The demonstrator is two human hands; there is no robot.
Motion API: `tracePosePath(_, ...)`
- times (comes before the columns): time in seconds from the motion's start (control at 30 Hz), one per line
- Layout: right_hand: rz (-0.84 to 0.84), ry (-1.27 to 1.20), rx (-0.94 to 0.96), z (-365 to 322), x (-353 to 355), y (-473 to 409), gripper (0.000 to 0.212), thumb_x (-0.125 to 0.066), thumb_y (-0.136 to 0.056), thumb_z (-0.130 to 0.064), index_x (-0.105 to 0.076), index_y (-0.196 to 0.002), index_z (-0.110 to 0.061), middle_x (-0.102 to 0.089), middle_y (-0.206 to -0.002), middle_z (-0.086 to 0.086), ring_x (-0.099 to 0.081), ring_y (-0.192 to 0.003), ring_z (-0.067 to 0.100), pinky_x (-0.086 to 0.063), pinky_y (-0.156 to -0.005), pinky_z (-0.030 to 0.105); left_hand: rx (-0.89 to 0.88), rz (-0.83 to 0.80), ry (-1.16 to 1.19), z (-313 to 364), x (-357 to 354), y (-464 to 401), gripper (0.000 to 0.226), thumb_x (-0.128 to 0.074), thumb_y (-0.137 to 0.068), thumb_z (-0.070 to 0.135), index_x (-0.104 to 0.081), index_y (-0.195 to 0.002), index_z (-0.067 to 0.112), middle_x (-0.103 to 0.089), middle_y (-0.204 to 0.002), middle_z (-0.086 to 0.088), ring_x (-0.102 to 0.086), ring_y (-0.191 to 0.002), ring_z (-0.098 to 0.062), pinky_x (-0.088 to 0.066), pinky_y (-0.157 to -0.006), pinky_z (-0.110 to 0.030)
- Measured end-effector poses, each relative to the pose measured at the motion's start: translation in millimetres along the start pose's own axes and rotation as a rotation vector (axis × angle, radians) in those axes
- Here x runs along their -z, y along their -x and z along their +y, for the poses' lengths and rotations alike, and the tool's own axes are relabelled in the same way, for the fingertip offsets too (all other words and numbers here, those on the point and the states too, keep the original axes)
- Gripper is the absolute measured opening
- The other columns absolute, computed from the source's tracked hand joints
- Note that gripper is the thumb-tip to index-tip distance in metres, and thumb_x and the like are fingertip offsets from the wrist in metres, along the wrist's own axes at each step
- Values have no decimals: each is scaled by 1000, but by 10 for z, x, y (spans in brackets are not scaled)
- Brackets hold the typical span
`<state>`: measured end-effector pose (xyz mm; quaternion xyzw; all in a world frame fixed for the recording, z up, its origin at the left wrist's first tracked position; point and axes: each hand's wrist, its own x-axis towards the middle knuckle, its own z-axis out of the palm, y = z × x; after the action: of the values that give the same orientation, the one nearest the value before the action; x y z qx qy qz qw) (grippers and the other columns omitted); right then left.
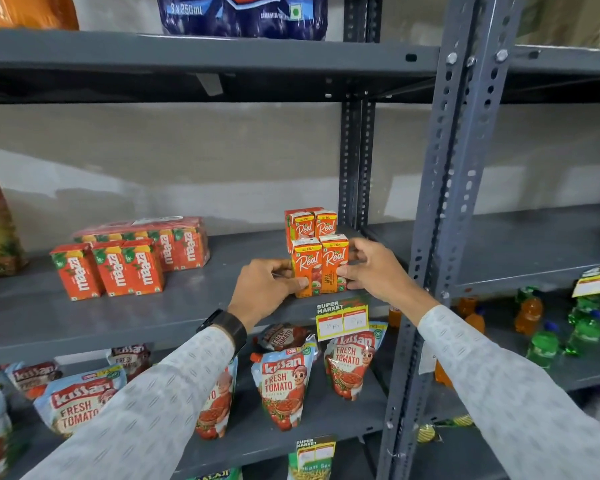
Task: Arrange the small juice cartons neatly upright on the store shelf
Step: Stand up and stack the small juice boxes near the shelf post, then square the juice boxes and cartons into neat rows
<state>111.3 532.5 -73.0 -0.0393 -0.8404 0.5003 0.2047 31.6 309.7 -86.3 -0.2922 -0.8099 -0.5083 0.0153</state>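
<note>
We are looking at a grey metal shelf that is carrying two groups of small juice cartons. Toward its right end, close to the perforated upright post, four orange Real cartons are standing in a tight two-by-two block, two in front and two behind, their long axes vertical and their printed faces turned toward us. We are bracketing the front pair with both hands. Our left hand is pressing against the left side of the front left Real carton, its fingers lying low on the carton's face and edge. Our right hand is curling around the right side of the front right Real carton, with its fingers resting on the carton's front and others reaching behind its top corner. Both hands are partly closed, squeezing the two front cartons together between them rather than gripping either one alone. The two front cartons are touching each other and the pair behind. Well apart to the left, orange Maaza cartons are also standing upright, with a shrink-wrapped Maaza pack just behind them. On the shelf below, Kissan tomato pouches are sitting, and a yellow price tag is hanging from the shelf edge.
</note>
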Motion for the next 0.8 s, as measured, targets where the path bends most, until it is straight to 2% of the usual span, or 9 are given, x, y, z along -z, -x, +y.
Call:
tracePosePath(0.1,-10,1,-12,-1,11,-8,32,-76,-92,-7,-62,-110,-30,-75,-106,-6,-76,-91,10,-65,-71,33,4,-3,-4,13,5,1,35,-85,-78,38,-74,-110,28,-77,-95,15,-71,-83,5,-57,-74,-17)
tracePosePath(0.27,-12,2,-31,-15,20,-12,34,-76,-92,-8,-63,-108,-34,-76,-106,-5,-76,-94,12,-66,-74,37,11,8,21,33,6,34,35,-85,-80,35,-74,-112,26,-77,-95,15,-72,-82,6,-54,-66,-10)
tracePosePath(0.37,-13,18,-34,-24,28,30,35,-78,-91,-12,-62,-115,-32,-75,-108,-7,-75,-99,13,-65,-75,35,9,9,45,43,-1,69,32,-85,-81,35,-74,-110,29,-77,-95,17,-72,-84,5,-61,-79,-19)
tracePosePath(0.47,-2,102,11,-36,26,149,60,-84,-87,-22,-55,-139,-28,-71,-124,-11,-69,-112,10,-60,-91,36,-14,-5,-6,58,9,139,51,-85,-79,42,-71,-124,26,-77,-109,14,-72,-92,0,-60,-92,-32)
tracePosePath(0.53,142,194,41,-65,-12,259,80,-85,-85,-33,-43,-153,-29,-63,-139,-6,-59,-125,13,-52,-102,43,-26,17,-78,43,77,201,69,-84,-76,49,-64,-137,22,-73,-124,9,-69,-104,-4,-58,-96,-35)
tracePosePath(0.6,379,295,133,-138,-63,377,77,-80,-87,-41,-43,-153,-28,-60,-142,-2,-56,-126,15,-54,-101,45,-39,72,-96,-7,204,269,72,-84,-77,49,-62,-140,20,-71,-130,5,-68,-109,-6,-57,-98,-35)
tracePosePath(0.67,565,377,326,-272,-145,471,60,-71,-91,-42,-51,-144,-24,-63,-130,-1,-58,-116,12,-58,-92,43,-71,123,-81,-67,383,351,62,-83,-81,45,-65,-136,23,-72,-130,6,-69,-107,-1,-57,-98,-30)
tracePosePath(0.73,594,420,531,-511,-343,498,47,-66,-94,-39,-55,-135,-21,-61,-121,-3,-57,-111,10,-55,-91,35,-118,167,-78,-131,612,446,52,-81,-85,40,-67,-132,27,-72,-128,8,-67,-106,5,-55,-96,-20)
tracePosePath(0.8,507,465,678,-777,-671,441,44,-69,-93,-32,-56,-133,-18,-60,-123,0,-55,-115,13,-48,-98,26,-190,206,-129,-163,865,534,47,-78,-88,38,-67,-133,29,-71,-129,8,-66,-111,3,-53,-98,-21)
